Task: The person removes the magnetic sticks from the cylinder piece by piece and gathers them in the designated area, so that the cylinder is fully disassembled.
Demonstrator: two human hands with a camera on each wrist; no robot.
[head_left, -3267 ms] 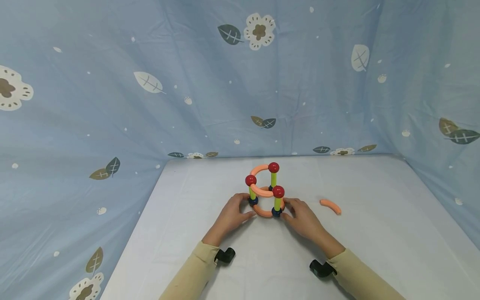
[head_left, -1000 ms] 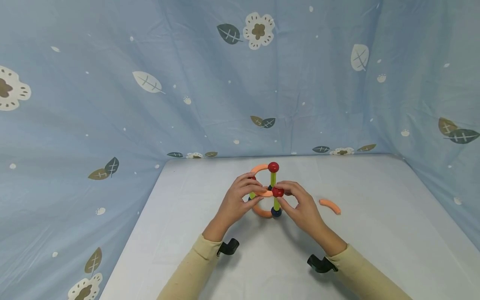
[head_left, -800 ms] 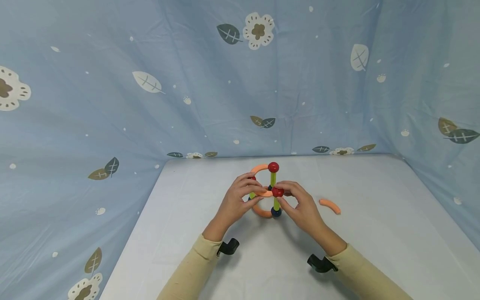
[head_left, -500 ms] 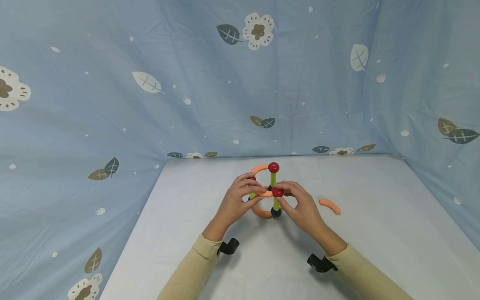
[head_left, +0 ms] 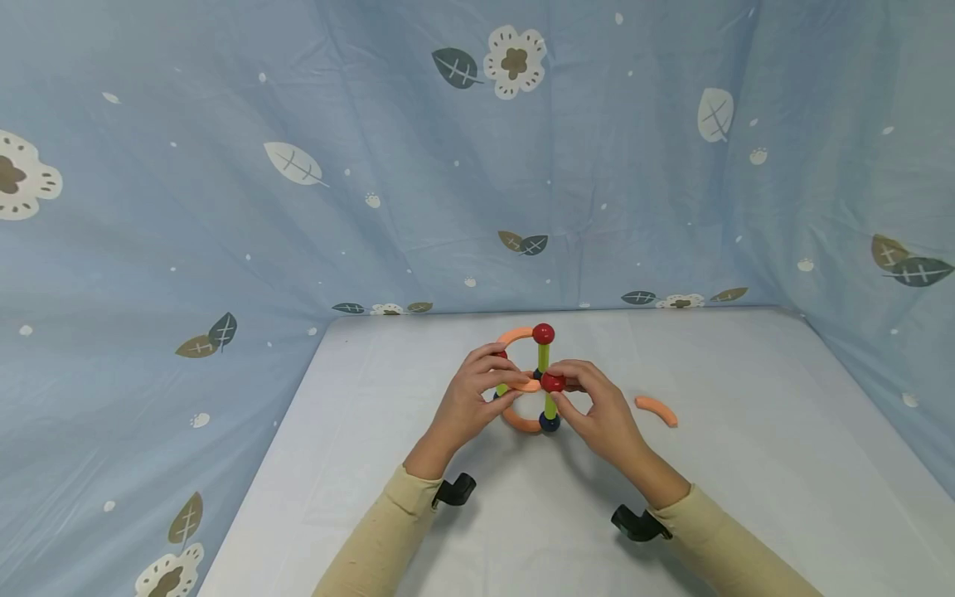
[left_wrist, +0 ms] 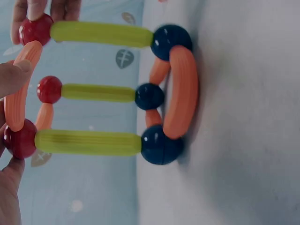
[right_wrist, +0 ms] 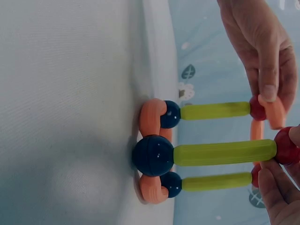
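A toy frame of magnetic sticks and balls stands upright on the table: red balls on top, yellow-green sticks (left_wrist: 93, 141) as posts, dark blue balls (right_wrist: 153, 155) below, curved orange sticks between. My left hand (head_left: 466, 400) pinches the front upper curved orange stick (left_wrist: 22, 86), its thumb on the stick's near side. Fingers of that hand also touch the left red ball (left_wrist: 21, 138). My right hand (head_left: 600, 414) pinches the front right red ball (head_left: 553, 382). In the head view, the stick's right end sits very close to that ball. A third red ball (head_left: 543, 333) stands untouched behind.
A loose curved orange stick (head_left: 656, 411) lies on the white table (head_left: 746, 481), right of the frame. Blue patterned cloth (head_left: 418, 207) hangs behind and at the sides. Each wrist carries a black camera mount (head_left: 640, 524).
Both hands have risen from the frame's base to its upper front, onto the orange stick and red ball. Over the last half second, the stick's right end has drawn slightly away from the ball.
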